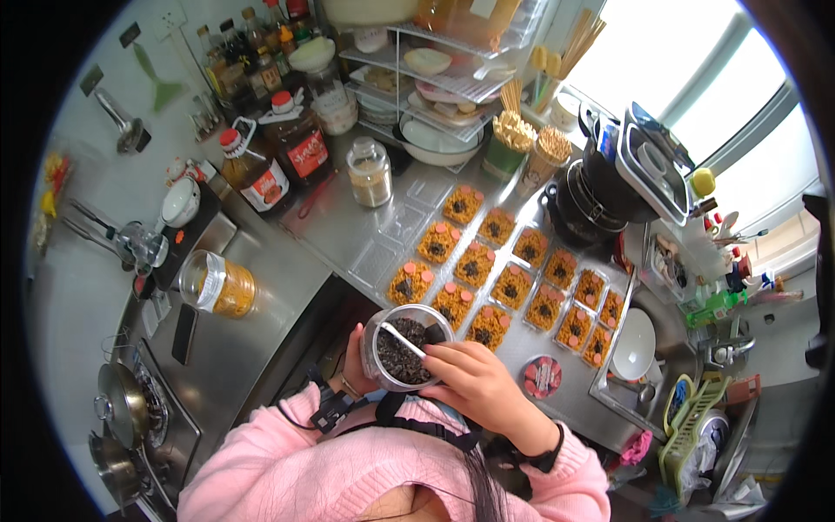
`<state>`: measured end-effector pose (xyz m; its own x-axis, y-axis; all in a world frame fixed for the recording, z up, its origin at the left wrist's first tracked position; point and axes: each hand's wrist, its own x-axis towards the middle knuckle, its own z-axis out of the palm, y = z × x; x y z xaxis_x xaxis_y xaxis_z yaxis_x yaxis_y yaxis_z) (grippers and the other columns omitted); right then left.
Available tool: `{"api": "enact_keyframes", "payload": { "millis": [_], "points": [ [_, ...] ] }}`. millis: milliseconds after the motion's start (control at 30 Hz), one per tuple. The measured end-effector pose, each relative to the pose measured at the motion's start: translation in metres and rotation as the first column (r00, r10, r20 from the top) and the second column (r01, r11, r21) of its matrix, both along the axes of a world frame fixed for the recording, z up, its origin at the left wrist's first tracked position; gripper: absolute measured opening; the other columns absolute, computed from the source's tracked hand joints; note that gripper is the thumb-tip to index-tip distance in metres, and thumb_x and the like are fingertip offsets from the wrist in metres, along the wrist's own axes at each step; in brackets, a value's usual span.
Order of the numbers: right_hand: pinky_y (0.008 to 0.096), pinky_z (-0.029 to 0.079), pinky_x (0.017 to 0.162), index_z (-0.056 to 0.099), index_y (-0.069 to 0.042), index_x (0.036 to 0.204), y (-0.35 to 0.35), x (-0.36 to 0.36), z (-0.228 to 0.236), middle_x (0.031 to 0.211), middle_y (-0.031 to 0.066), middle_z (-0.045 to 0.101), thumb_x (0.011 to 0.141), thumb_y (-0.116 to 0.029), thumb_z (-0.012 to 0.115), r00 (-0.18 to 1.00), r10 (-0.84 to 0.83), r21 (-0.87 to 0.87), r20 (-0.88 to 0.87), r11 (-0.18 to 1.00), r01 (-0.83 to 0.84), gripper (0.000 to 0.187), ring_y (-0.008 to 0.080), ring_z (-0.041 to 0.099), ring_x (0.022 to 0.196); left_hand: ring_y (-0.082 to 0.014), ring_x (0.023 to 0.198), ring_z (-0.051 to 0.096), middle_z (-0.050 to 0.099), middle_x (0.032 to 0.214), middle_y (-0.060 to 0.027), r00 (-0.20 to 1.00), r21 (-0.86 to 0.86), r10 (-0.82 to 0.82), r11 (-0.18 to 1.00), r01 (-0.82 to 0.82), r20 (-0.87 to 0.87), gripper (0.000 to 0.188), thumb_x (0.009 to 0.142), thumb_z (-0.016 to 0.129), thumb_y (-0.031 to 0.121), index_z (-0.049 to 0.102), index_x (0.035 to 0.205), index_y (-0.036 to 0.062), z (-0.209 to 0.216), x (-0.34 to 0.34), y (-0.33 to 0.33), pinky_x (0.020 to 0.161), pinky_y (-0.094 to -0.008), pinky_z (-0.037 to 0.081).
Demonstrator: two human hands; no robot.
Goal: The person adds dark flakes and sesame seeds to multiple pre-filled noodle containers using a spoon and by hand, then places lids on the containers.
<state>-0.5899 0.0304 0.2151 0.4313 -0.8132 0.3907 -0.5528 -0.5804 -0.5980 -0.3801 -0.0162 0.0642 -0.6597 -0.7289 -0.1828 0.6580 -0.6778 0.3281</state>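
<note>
My left hand (pixel 352 358) grips a wide clear plastic jar (pixel 372 370) by its left side, close to my chest. Dark, shredded dry bits (pixel 402 358) fill much of the jar. Over its right rim my right hand (pixel 465 378) is closed, its fingertips at one end of a slim white spoon (pixel 402 337). The spoon slants across the mouth of the jar, and its bowl cannot be made out. Beyond the jar, rows of small clear trays hold orange-brown food (pixel 474 264), topped with pink round slices and dark bits.
A round red-patterned lid (pixel 542 377) lies right of the trays. Left on the steel counter stand a jar of yellow-orange food (pixel 228 289) and a dark phone (pixel 183 334). Sauce jugs (pixel 261 178), a glass jar (pixel 370 174) and stacked pots (pixel 600 191) line the back. The sink holds a white bowl (pixel 633 344).
</note>
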Motion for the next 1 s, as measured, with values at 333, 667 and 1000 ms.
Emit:
{"api": "enact_keyframes", "payload": {
  "millis": [333, 667, 1000],
  "points": [
    [0.0522, 0.033, 0.097, 0.039, -0.007, 0.132, 0.096, -0.125, -0.175, 0.135, 0.0265, 0.035, 0.056, -0.035, 0.084, 0.384, -0.723, 0.167, -0.575, 0.356, 0.920, 0.093, 0.0416, 0.035, 0.124, -0.0349, 0.117, 0.050, 0.052, 0.129, -0.0120, 0.993, 0.107, 0.117, 0.987, -0.117, 0.013, 0.071, 0.082, 0.041, 0.063, 0.049, 0.128, 0.0097, 0.010, 0.039, -0.005, 0.097, -0.0620, 0.035],
    [0.0518, 0.033, 0.099, 0.032, -0.010, 0.136, 0.096, -0.122, -0.201, 0.133, 0.0275, 0.032, 0.051, -0.039, 0.086, 0.258, -0.774, 0.236, -0.579, 0.144, 0.961, 0.105, 0.0419, 0.033, 0.124, -0.0309, 0.123, 0.045, 0.046, 0.134, -0.0134, 0.986, -0.033, 0.118, 0.993, -0.115, 0.120, 0.077, 0.085, 0.034, 0.065, 0.041, 0.135, 0.0071, 0.033, 0.044, 0.013, 0.106, -0.0463, 0.033],
    [0.0462, 0.028, 0.105, 0.030, -0.004, 0.138, 0.017, 0.043, -0.006, 0.139, 0.0282, 0.025, 0.055, -0.033, 0.086, 0.977, -0.114, 0.261, 0.182, 0.963, 0.064, 0.104, 0.0406, 0.029, 0.128, -0.0334, 0.128, 0.039, 0.039, 0.140, -0.0160, 0.987, -0.046, 0.058, 0.998, -0.052, 0.152, 0.086, 0.081, 0.033, 0.073, 0.035, 0.138, 0.0087, 0.024, 0.077, 0.005, 0.107, -0.0502, 0.029]
  ]
}}
